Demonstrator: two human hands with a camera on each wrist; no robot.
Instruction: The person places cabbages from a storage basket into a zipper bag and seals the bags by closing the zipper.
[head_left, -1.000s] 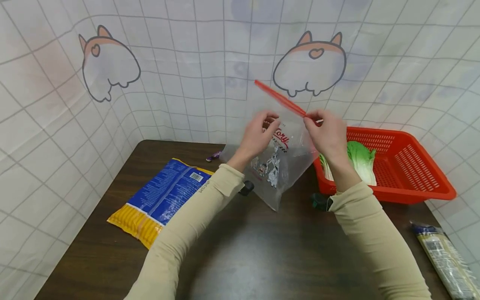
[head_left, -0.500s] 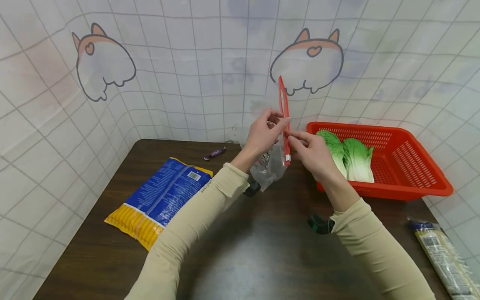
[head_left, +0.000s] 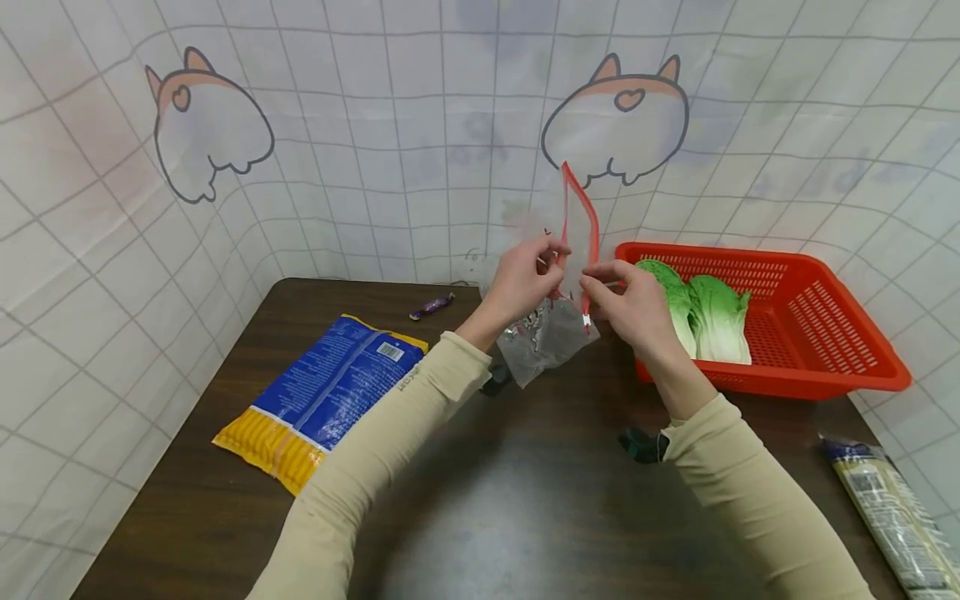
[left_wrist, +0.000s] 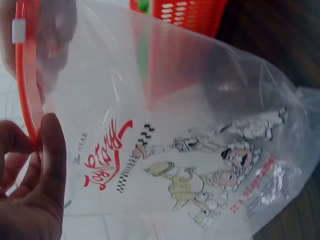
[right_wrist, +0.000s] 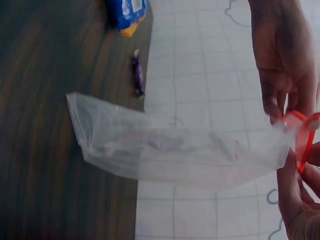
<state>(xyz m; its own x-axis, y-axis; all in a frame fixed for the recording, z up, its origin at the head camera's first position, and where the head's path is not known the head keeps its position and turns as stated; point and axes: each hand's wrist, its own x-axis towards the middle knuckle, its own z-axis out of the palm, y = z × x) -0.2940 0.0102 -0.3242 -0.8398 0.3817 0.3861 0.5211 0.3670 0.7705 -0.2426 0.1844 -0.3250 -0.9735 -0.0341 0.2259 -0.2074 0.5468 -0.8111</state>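
Observation:
A clear slider zip bag (head_left: 551, 343) hangs between my hands over the far part of the table, its red-edged mouth spread apart. My left hand (head_left: 521, 279) pinches one red edge between thumb and fingers. On the opposite edge, my right hand (head_left: 633, 304) pinches just above the white slider (head_left: 586, 320). Red lettering and cartoon figures (left_wrist: 192, 175) are printed on the bag, plain in the left wrist view. Seen from the right wrist, the bag (right_wrist: 165, 150) looks flat, and no contents show through it.
To the left lies a blue and yellow packet (head_left: 337, 387), with a purple wrapped candy (head_left: 432, 307) behind it. A red basket (head_left: 817, 382) holding leafy cabbages (head_left: 718, 321) stands at the right. Near the right table edge is a long clear-wrapped package (head_left: 888, 517). A patterned cloth (head_left: 360, 167) hangs behind.
My right hand has come down and in toward the left hand with the bag's red edge. The mouth, earlier pressed together, has parted into a wide gap. The bag has swung round.

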